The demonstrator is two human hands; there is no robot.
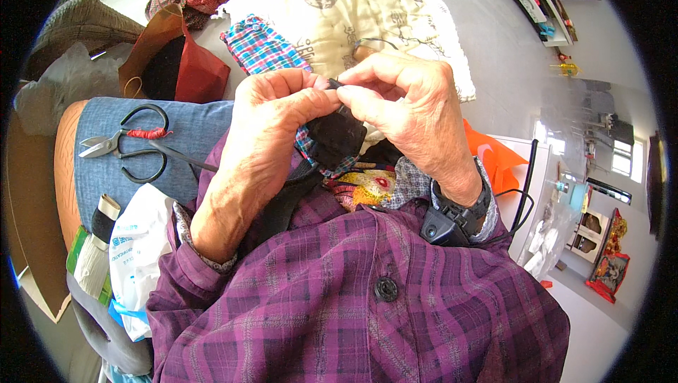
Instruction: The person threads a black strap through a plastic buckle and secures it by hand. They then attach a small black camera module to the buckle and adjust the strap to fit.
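My left hand (281,109) and my right hand (406,97) meet in front of my chest, both closed in a pinch. Between their fingertips is a narrow black strip (335,84); whether it is cloth or elastic I cannot tell. Just below the fingers hangs dark black cloth (337,141), and behind it shows a colourful floral fabric (371,184). Blue-and-red checked cloth (265,44) lies beyond my left hand. To the left, black-handled scissors (116,144) with red wrapping on one handle rest with parted blades on blue denim (191,125).
A cream quilted cover (346,9) spreads out ahead. At the left stand a red paper bag (201,72) and a clear plastic bag (70,86), with a white plastic bag (141,242) nearer me. An orange bag (494,157) lies to the right, beside a dark cable (526,192).
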